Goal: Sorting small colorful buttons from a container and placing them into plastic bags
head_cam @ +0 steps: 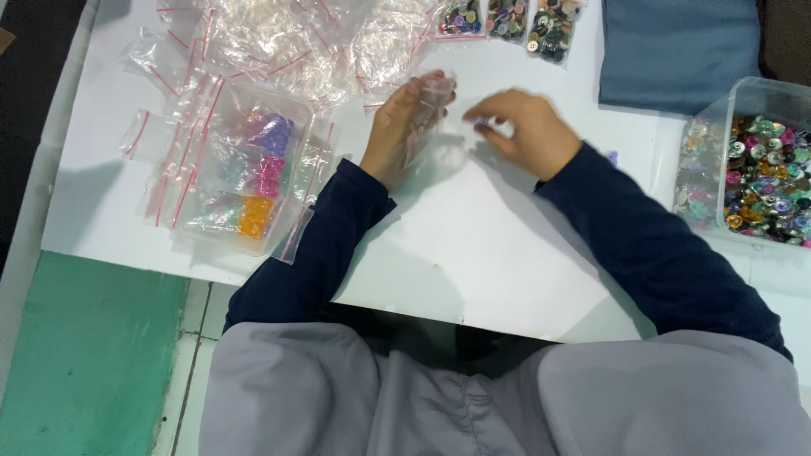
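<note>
- Done, I judge: several filled bags (263, 169) of coloured buttons lie in the tray (190, 232) at the left, and three more bags (509, 21) at the far edge.
- Left: the tub (764, 173) at the right holds many loose buttons, and empty bags (279, 42) are piled far left.
- The left hand (405, 127) lies palm up on the table (473, 245), fingers together inside a clear bag (438, 108).
- The right hand (524, 128) is just beside it, fingertips pinching something small and blurred at the bag mouth.
</note>
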